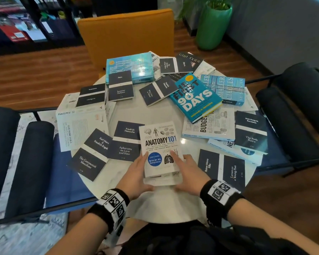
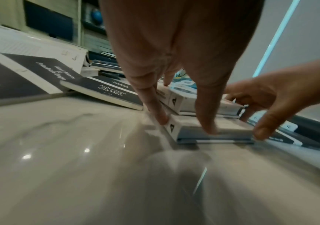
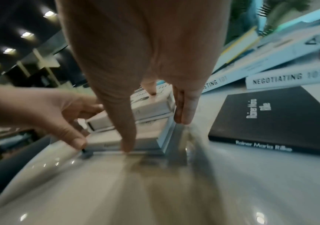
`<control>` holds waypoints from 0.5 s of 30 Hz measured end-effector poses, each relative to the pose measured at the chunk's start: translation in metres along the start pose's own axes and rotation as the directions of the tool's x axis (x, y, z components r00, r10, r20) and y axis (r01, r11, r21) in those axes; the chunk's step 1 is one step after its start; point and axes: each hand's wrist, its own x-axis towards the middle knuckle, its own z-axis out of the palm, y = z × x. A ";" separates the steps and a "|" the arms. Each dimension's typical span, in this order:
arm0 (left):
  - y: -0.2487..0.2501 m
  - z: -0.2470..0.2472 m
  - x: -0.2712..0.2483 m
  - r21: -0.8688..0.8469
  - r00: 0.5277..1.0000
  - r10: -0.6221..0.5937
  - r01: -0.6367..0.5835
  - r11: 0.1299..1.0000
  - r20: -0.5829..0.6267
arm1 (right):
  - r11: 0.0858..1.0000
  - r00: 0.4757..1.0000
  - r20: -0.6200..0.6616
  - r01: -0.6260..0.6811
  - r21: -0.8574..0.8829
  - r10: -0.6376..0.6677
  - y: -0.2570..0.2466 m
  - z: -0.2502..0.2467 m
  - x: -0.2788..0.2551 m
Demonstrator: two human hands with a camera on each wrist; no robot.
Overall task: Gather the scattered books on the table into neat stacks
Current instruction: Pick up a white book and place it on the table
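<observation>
White "Anatomy 101" paperback (image 1: pixel 160 148) lies offset atop second white book (image 1: pixel 163 181), at near edge of round white marble tabletop (image 1: pixel 134 113). Long axis runs away from body. Left grip (image 1: pixel 136 173), right grip (image 1: pixel 190 173) flank long sides, fingers straight, pressing inward, clasping nothing; both equally near

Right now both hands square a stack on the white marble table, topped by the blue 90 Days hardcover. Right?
Wrong top book: the head view shows the white Anatomy 101 book on top. Left hand and right hand do square that stack.
</observation>
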 end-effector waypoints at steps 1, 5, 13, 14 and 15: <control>0.001 0.001 0.001 0.046 1.000 0.006 -0.005 0.999 -0.013 | 0.999 0.999 -0.031 0.007 -0.054 -0.009 0.001 0.004 0.001; 0.002 0.003 -0.002 0.046 0.997 -0.025 0.028 0.999 -0.072 | 0.995 0.995 -0.096 0.021 -0.096 -0.030 0.002 0.010 -0.003; -0.002 0.009 -0.003 0.029 0.992 -0.035 0.039 0.999 -0.124 | 0.991 0.986 -0.159 0.035 -0.128 -0.056 0.010 0.015 -0.009; -0.001 0.009 -0.001 0.029 0.992 -0.034 0.037 0.999 -0.124 | 0.991 0.984 -0.174 0.028 -0.130 -0.050 0.011 0.016 -0.007; 0.000 0.009 0.001 0.030 0.991 -0.032 0.036 0.999 -0.128 | 0.992 0.982 -0.187 0.020 -0.126 -0.043 0.013 0.017 -0.005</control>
